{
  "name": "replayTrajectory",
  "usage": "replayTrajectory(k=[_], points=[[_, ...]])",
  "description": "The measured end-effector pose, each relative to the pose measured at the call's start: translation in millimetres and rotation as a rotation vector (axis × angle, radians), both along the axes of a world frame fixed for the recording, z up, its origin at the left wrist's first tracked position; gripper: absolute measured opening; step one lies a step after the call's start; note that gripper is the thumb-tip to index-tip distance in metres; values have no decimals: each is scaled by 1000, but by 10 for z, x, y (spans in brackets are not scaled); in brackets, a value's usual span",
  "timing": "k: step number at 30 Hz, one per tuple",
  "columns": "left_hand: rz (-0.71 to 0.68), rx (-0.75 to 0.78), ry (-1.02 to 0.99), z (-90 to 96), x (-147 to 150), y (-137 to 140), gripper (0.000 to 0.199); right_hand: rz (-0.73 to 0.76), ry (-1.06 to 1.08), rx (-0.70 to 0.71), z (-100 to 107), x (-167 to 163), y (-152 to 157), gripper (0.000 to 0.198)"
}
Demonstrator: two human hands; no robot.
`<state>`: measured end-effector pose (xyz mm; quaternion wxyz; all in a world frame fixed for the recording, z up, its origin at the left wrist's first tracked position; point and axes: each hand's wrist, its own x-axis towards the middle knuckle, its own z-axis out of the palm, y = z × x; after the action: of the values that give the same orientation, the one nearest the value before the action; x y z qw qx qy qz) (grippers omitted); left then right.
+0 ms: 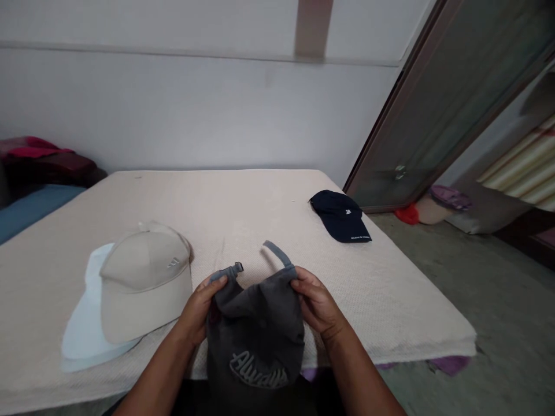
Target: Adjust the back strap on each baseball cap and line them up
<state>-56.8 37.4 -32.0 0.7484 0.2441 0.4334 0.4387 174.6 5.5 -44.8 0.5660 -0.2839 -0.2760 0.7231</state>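
A dark grey cap (264,323) with "Always" stitched on its front is stretched between my two hands at the near edge of the bed-like surface. My left hand (200,303) pinches its back edge beside the strap end with a small buckle. Across the gap, my right hand (318,300) grips the other back edge, thumb on top. The loose strap (277,253) there sticks up, apart from the buckle (239,267). The cap's brim is not clearly visible at the bottom of the view.
On the cream cover (243,202), a beige cap (145,277) lies over a pale blue cap-shaped piece (87,335) at left. A navy cap (340,216) rests at back right. Beyond are a white wall (195,110), a glass-panelled door (416,115) and grey floor (498,289).
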Motion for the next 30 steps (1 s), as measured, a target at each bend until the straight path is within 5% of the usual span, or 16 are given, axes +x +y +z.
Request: replayTrajectory(k=[8,16,21,30], points=[[-184,162,8,8,24,1,12,-51,4,-8,5,94,53,20],[-182,142,79,-36,121,-13,19,-242,98,12,20,140,83,14],[-176,156,175,-42,254,-57,24,-161,166,34,53,108,86,5],[-232,171,164,-33,345,-94,15,44,-166,-21,-4,-202,74,21]])
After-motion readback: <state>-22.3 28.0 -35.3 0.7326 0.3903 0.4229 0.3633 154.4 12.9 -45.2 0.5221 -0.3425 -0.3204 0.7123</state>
